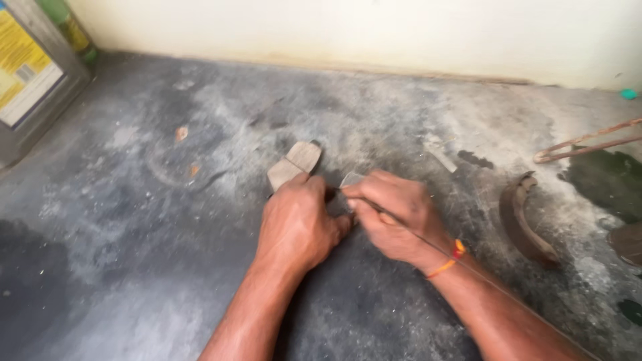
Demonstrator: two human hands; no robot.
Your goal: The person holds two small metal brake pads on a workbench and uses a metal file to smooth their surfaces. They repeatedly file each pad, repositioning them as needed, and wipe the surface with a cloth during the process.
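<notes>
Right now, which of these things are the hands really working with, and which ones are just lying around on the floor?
In use:
- left hand pressing down the flat curved brown piece
- right hand gripping a thin metal blade against it

Just lying about:
- curved rusty brake shoe
- bent rusty rod
- square metal tin with yellow label
- small teal bit
</notes>
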